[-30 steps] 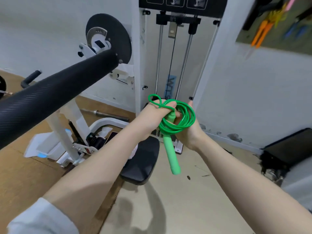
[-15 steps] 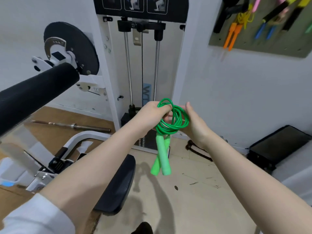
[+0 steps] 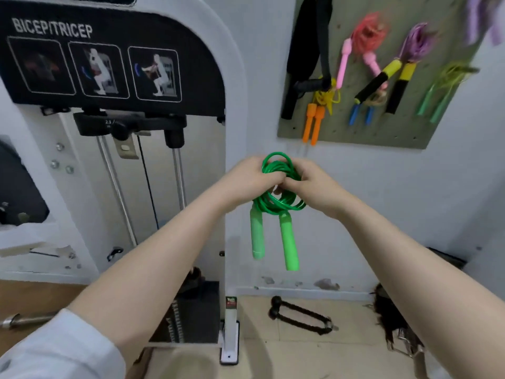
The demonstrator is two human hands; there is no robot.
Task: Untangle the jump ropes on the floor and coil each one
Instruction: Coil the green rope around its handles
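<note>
Nearest, a white sleeve cuff (image 3: pixel 62 348) at the lower left, one only in view. Beyond it two bare forearms reaching forward, ending in a left hand (image 3: pixel 247 178) and a right hand (image 3: pixel 311 184) raised in mid-air, close together, fingers of both curled round one coiled glossy green plastic jump rope (image 3: pixel 277 187) — both gripping, neither slack. Cord gathered in several loops between the hands; two matte green cylindrical handles (image 3: pixel 288 243) hanging straight down below the coil, side by side, slightly apart, well above the floor. Further on, down on the pale tiled floor (image 3: pixel 273 348) against the wall base, one black looped strap with two rounded ends (image 3: pixel 296 315); to the right, a dark frayed bundle (image 3: pixel 388 315), too blurred to tell what. At left, one white weight machine with a black "BICEP/TRICEP" placard (image 3: pixel 109 58) showing three pictograms, with two steel guide rods beneath. Farthest, on the white wall, one grey-green pegboard (image 3: pixel 355 132) hung with coiled ropes — orange handles (image 3: pixel 313 124), pink handles (image 3: pixel 344 65), blue handles (image 3: pixel 359 114), yellow-and-black foam handles (image 3: pixel 393 80), pale green handles (image 3: pixel 431 102): two handles of each colour, the last pair blurred.
</note>
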